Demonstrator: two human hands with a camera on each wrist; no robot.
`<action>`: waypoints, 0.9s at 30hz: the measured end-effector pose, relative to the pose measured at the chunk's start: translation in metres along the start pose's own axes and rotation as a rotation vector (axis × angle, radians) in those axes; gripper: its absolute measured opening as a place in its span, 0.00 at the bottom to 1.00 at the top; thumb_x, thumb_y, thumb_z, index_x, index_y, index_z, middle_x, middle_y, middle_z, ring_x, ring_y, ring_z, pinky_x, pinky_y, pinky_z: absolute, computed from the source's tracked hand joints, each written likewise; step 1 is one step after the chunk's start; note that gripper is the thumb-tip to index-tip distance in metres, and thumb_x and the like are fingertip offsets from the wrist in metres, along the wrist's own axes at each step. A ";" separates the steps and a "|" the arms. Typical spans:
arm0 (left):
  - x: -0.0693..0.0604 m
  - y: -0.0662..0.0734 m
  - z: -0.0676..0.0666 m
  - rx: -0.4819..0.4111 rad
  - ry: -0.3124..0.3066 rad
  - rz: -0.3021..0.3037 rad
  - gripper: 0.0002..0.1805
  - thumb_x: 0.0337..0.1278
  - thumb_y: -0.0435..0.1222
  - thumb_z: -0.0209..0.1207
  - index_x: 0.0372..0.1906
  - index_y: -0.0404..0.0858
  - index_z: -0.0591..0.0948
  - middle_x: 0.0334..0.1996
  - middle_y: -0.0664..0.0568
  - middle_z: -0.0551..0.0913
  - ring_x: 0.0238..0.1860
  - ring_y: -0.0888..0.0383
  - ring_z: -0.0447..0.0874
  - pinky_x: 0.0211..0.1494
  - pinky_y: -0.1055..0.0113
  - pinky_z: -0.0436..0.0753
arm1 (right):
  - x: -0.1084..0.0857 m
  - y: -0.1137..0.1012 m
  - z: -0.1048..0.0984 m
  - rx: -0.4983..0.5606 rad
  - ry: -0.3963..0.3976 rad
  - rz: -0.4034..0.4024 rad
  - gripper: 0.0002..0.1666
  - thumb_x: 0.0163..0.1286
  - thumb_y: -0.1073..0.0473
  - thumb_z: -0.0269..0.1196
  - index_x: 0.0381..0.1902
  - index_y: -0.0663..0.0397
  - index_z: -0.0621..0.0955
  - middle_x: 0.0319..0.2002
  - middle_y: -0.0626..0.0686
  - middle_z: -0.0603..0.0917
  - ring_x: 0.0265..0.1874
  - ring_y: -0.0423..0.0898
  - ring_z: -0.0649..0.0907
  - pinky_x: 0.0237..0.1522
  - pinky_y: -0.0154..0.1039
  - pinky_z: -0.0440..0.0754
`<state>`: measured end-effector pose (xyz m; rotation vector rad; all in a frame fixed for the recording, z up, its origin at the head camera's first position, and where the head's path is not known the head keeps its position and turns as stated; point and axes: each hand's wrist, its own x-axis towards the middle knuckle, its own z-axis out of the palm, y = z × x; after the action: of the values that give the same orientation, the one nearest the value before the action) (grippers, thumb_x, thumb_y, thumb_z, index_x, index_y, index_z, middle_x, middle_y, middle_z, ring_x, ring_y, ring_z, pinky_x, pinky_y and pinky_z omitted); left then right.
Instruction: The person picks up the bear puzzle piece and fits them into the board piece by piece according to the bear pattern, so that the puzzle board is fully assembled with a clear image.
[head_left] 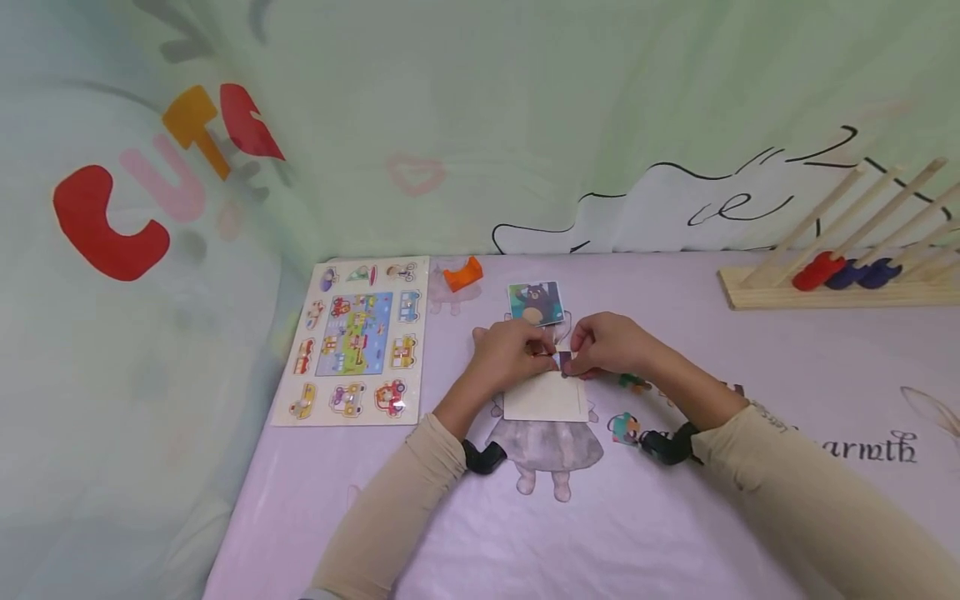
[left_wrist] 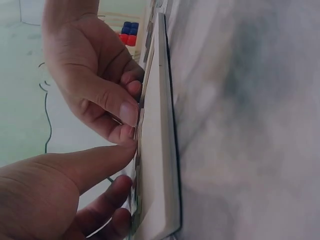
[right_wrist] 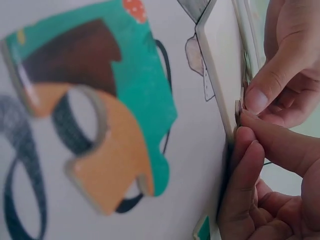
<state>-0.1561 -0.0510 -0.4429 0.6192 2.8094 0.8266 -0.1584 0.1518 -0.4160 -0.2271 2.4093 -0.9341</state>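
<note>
A pale wooden puzzle board (head_left: 545, 400) lies on the table in front of me, with a small dark puzzle piece (head_left: 565, 362) at its far edge. My right hand (head_left: 611, 342) pinches this piece between thumb and fingers. From the other side, my left hand (head_left: 510, 357) reaches in, its thumb (left_wrist: 107, 159) nearly straight and touching the board's far edge beside the right fingertips. The left fingers rest apart from the thumb, along that edge. Just beyond both hands lies a bear picture card (head_left: 536, 302). A loose teal-and-brown puzzle piece (right_wrist: 135, 135) lies right of the board.
A vehicle peg puzzle (head_left: 352, 342) lies to the left, an orange block (head_left: 462, 274) near the back edge. Another loose piece (head_left: 634, 382) is partly under the right forearm. At the back right stands a wooden rack (head_left: 832, 287) with red and blue pieces and upright pegs.
</note>
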 end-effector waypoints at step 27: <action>-0.002 0.002 0.002 -0.033 -0.010 -0.089 0.05 0.53 0.48 0.74 0.35 0.57 0.90 0.29 0.64 0.82 0.37 0.63 0.79 0.44 0.56 0.59 | 0.002 0.002 0.000 0.001 -0.021 0.018 0.17 0.63 0.54 0.73 0.38 0.58 0.78 0.23 0.50 0.82 0.24 0.44 0.82 0.33 0.39 0.73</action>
<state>-0.1532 -0.0491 -0.4435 0.4883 2.7856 0.8484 -0.1596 0.1529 -0.4185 -0.2139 2.3879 -0.9202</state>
